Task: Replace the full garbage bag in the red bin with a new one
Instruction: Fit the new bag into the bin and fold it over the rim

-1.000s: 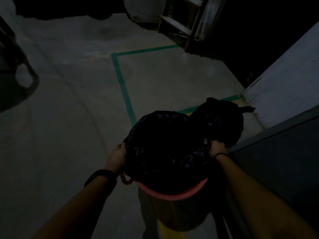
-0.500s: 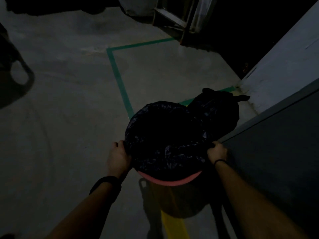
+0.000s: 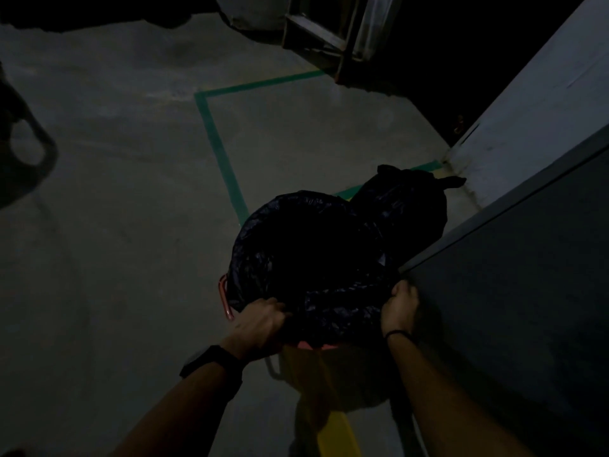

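In dim light, a person stood over a red bin (image 3: 227, 303) at lower centre of the frame, both hands working a black liner bag (image 3: 280, 239) over its mouth. The left hand (image 3: 260, 319) was closed in a fist, its grip pinching a fold of plastic at the near-left rim; the right hand (image 3: 400, 306) pinched the bag edge at the near-right rim, close against a grey cabinet (image 3: 520, 275). The step appeared to be seating the new liner, and doing it well would have meant drawing the plastic evenly down over the near lip, where a sliver of red rim (image 3: 316, 347) showed uncovered, without tearing the thin film or pulling the far edge off. The liner looked glossy, crinkled and slack, its hollow too dark to see into. A tied, full black bag (image 3: 408, 206) sat on the concrete floor (image 3: 115, 225) just behind the bin, right of centre, beside green floor tape (image 3: 220, 153).
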A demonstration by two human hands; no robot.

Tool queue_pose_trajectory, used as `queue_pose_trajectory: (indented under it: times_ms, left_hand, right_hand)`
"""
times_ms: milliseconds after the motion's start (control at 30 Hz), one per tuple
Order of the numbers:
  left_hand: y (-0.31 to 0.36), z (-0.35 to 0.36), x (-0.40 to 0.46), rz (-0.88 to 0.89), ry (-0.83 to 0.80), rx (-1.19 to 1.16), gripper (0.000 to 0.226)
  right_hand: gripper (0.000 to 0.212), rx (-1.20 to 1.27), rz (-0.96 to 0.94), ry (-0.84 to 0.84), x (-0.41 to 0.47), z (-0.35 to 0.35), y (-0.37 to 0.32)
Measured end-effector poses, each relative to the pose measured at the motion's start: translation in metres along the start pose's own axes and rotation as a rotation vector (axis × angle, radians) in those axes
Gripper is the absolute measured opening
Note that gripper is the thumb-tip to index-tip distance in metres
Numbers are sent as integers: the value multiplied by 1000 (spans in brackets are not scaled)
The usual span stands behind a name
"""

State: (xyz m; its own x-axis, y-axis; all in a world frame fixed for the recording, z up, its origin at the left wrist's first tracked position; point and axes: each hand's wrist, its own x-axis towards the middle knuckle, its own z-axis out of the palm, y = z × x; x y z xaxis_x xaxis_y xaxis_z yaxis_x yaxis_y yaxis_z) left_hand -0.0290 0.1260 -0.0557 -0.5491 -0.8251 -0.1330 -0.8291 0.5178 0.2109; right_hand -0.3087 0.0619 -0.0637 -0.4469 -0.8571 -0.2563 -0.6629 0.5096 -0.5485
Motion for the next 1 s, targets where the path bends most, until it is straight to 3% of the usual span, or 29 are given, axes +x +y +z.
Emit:
queue_pose_trajectory:
  times_ms: [167, 300, 400, 567, 700, 867, 1000]
  left_hand:
    - [3, 2, -11, 125, 65, 30, 4]
    - [-4, 11, -24, 138, -86, 49, 27]
    - [-9, 13, -29, 135, -144, 84, 23]
    - [-9, 10, -29, 184, -94, 73, 17]
    - [-7, 13, -30, 180, -10, 117, 40]
    - [9, 17, -23, 143, 16, 89, 44]
    - [20, 18, -17, 142, 69, 62, 15]
  right_hand:
    - [23, 18, 98, 29, -23, 12, 16]
    - [38, 61, 129, 39, -42, 20, 23]
    - [36, 114, 198, 29, -49, 23, 28]
    - [24, 371, 431, 49, -49, 22, 29]
    - [15, 655, 577, 113, -51, 24, 19]
    - [50, 884, 732, 204, -69, 47, 21]
    - [56, 961, 793, 230, -86, 58, 2]
